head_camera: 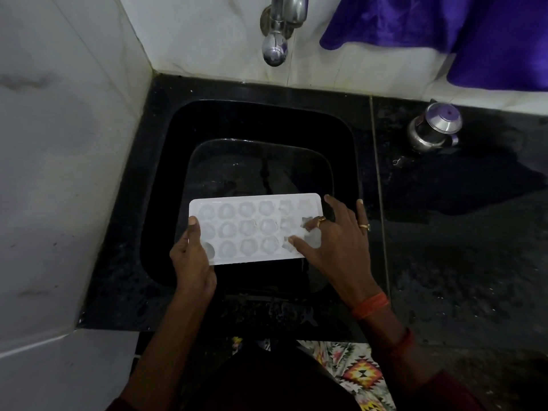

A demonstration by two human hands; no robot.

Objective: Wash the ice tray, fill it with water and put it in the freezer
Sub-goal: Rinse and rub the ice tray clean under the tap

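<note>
I see the left hand (192, 256) at the near edge of the sink (341, 129), clamped on the left end of the ice tray (255, 229), thumb on top. The tray is level above the sink's near half. The right hand (338, 244) lies on its right cells, fingers spread. Right of the sink stands a lidded steel pot (434, 126).

White tiled walls (59, 143), black granite counter (459, 262)

White ice tray (255, 229) between left hand (192, 262) and right hand (338, 241) — black sink (261, 120) beyond them, purple cloth (474, 34) farther right.
</note>
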